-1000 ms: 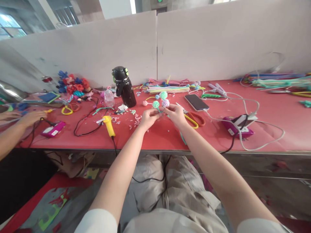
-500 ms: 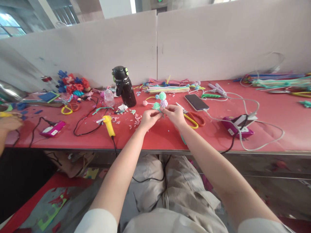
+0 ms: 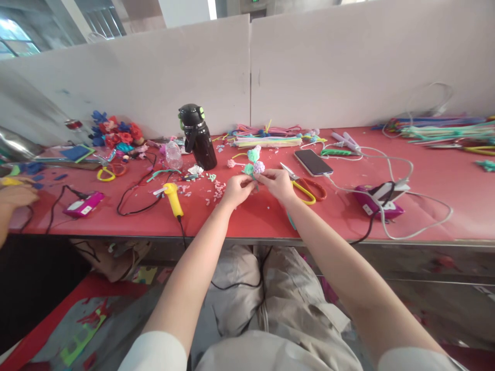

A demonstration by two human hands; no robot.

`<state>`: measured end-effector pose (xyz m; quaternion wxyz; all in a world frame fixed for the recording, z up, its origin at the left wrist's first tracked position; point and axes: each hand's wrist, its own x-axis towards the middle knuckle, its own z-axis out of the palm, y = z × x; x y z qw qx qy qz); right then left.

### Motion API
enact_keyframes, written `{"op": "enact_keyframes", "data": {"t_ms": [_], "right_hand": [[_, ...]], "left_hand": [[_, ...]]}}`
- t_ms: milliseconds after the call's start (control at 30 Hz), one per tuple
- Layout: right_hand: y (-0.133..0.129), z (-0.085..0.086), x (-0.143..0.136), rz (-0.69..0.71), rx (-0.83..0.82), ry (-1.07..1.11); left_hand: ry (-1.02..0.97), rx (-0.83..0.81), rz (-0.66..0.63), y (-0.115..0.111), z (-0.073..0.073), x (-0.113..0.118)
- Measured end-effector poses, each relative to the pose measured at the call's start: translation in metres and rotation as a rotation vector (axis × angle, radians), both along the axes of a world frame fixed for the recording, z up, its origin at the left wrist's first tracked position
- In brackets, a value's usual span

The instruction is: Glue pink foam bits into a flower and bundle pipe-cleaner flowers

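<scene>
Both hands meet over the front middle of the red table, fingers pinched around the base of a small bunch of pompom flowers (image 3: 253,155) in mint green and lilac. My left hand (image 3: 238,189) grips from the left, and my right hand (image 3: 277,183) from the right, their fingertips nearly touching. The stems are mostly hidden by the fingers. A pink pompom (image 3: 231,163) on a stem lies just behind my left hand. Small pale pink scraps (image 3: 218,191) are scattered left of it. Scissors (image 3: 308,190) with yellow and orange handles lie right of my right hand.
A yellow glue gun (image 3: 174,200) and a black bottle (image 3: 199,138) stand left. Pipe cleaners (image 3: 266,141) lie at the back. A phone (image 3: 313,162) and a purple power strip (image 3: 377,202) with trailing cables are right. Another person's hand (image 3: 18,196) is at the far left.
The pompom bunch has turned and tilted slightly left between my fingers. Both hands stay in nearly the same place. The other person's hand has shifted slightly right.
</scene>
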<state>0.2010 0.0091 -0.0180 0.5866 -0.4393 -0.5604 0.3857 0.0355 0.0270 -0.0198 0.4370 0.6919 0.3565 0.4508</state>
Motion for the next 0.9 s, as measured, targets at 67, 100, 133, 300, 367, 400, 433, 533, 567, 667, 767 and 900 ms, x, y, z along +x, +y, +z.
{"op": "enact_keyframes", "data": {"t_ms": [67,100,133,300,367,400,433,533,567,667,767,900], "right_hand": [[0.0006,-0.0007,-0.0003,0.0,-0.001,0.014],[0.001,-0.0009,-0.0003,-0.004,-0.001,0.025],[0.0015,-0.0011,-0.0002,-0.011,-0.001,0.038],[0.002,0.0001,0.0013,-0.026,-0.014,0.097],[0.0009,0.0013,0.0011,0.016,-0.04,0.111],[0.0003,0.0018,0.0007,0.039,-0.056,0.118],[-0.0002,0.0022,0.0003,0.058,-0.069,0.125],[-0.001,0.002,-0.0009,0.067,-0.086,0.142],[-0.001,0.0017,-0.0011,0.062,-0.086,0.144],[-0.0012,0.0013,-0.0013,0.042,-0.08,0.147],[-0.0011,0.0015,-0.0018,0.012,-0.019,0.12],[0.0004,0.0006,-0.0023,-0.104,0.107,0.026]], "left_hand": [[0.0,0.006,0.009,0.0009,-0.0001,-0.0004],[-0.007,0.009,0.017,0.0013,0.0003,-0.0004],[-0.017,0.01,0.027,0.0018,0.0009,-0.0005],[-0.077,0.011,0.078,0.005,0.0034,-0.0012],[-0.101,0.002,0.092,0.0059,0.0035,-0.0016],[-0.111,-0.005,0.095,0.0062,0.0034,-0.0017],[-0.12,-0.013,0.095,0.0063,0.0033,-0.0017],[-0.144,-0.044,0.087,0.0067,0.0031,-0.0017],[-0.152,-0.055,0.082,0.0069,0.003,-0.0017],[-0.178,-0.091,0.059,0.0076,0.0028,-0.0021],[-0.195,-0.128,0.03,0.0075,0.0036,-0.0026],[-0.195,-0.17,-0.018,0.0054,0.0067,-0.002]]}}
